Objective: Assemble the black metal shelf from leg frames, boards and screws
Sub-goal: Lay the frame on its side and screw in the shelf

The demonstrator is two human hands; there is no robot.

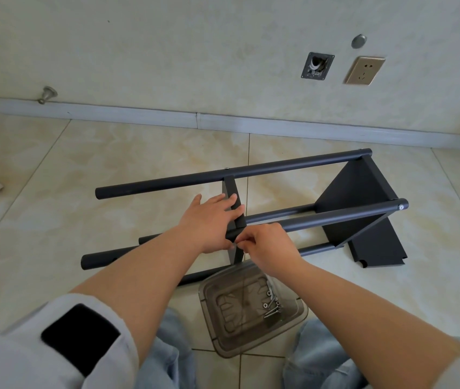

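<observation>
Black metal shelf (293,217), partly assembled, lies on its side on the tiled floor (55,192), directly in front of the kneeling person. Its round leg tubes run left to right; one board (355,203) is fixed at the right end, and a second board (234,209) stands edge-on near the middle of the tubes, directly under both hands.

Left hand (212,220) lies on the middle board with fingers extended and spread across its face, thumb down near the near tube. Right hand (268,242) is at the junction of that board and the near upper tube, fingertips drawn together in a pinch; what they pinch is too small to tell.

Loose board (377,251) lies flat on the floor just beside the shelf's right end. A clear plastic tray (223,293) sits between the knees, touching or just beside the nearest tube, with several screws (272,306) in its right part.

Beyond the shelf, open floor runs to the skirting (139,115) and wall (195,51); open tile lies to the left and right.
</observation>
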